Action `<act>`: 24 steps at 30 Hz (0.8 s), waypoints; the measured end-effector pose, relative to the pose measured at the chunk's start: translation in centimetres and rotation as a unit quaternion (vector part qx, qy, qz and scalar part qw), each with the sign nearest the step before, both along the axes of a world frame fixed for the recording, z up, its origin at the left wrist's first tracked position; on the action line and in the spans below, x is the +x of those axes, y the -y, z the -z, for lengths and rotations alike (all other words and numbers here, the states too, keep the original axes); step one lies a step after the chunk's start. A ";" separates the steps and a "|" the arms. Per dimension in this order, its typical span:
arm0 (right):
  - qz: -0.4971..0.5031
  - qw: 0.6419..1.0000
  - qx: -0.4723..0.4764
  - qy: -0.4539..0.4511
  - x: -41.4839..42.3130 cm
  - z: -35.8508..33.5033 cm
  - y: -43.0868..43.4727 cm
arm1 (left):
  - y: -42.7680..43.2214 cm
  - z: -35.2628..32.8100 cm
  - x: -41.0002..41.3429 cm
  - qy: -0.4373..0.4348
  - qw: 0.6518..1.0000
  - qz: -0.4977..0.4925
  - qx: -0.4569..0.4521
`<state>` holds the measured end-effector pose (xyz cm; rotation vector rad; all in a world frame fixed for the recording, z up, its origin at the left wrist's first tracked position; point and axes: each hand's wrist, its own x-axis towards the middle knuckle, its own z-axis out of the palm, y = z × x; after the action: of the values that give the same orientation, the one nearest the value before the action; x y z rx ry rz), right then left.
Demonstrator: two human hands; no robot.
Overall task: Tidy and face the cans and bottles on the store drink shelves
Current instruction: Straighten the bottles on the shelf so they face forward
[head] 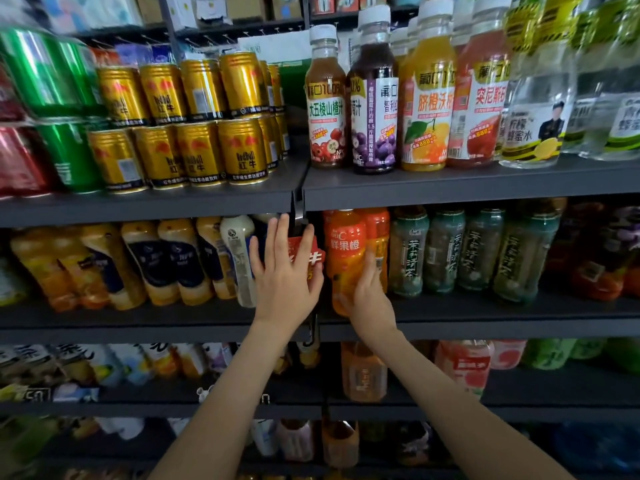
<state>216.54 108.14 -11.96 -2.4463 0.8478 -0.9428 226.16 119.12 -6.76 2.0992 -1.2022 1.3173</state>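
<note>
On the middle shelf (pixel 450 322), my right hand (pixel 369 299) grips the lower part of an orange juice bottle (pixel 346 251), thumb on its front. The bottle stands at the left end of the right shelf section, with a second orange bottle (pixel 379 230) behind it. My left hand (pixel 284 275) lies with straight, spread fingers against a red-labelled bottle (pixel 313 252) at the joint between the two shelf sections. The hand hides most of that bottle. A white-capped bottle (pixel 239 251) leans just left of it.
Yellow bottles with dark labels (pixel 152 261) lean in a row to the left. Green tea bottles (pixel 446 251) stand to the right. Above are stacked gold cans (pixel 204 150), green cans (pixel 52 74) and tall juice bottles (pixel 429 95). Lower shelves hold more drinks (pixel 363 372).
</note>
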 end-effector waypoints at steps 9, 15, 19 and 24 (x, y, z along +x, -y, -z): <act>0.118 0.949 -0.290 -0.044 1.9 1.5 1.1 | 0.3 0.7 1.2 0.048 0.999 -0.008 0.006; 0.085 0.918 -0.382 -0.067 1.5 2.1 1.9 | 0.3 0.9 1.6 0.077 0.997 -0.021 0.002; 0.055 0.916 -0.391 -0.071 1.5 2.7 3.0 | 0.5 0.9 1.9 0.089 0.996 -0.017 0.003; 0.073 0.920 -0.370 -0.102 2.8 2.5 3.6 | 0.3 1.0 2.5 0.088 0.996 -0.017 0.013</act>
<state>219.30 104.55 -14.50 -3.2061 0.8566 -1.2517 228.63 118.84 -7.76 2.0645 -1.2654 1.5365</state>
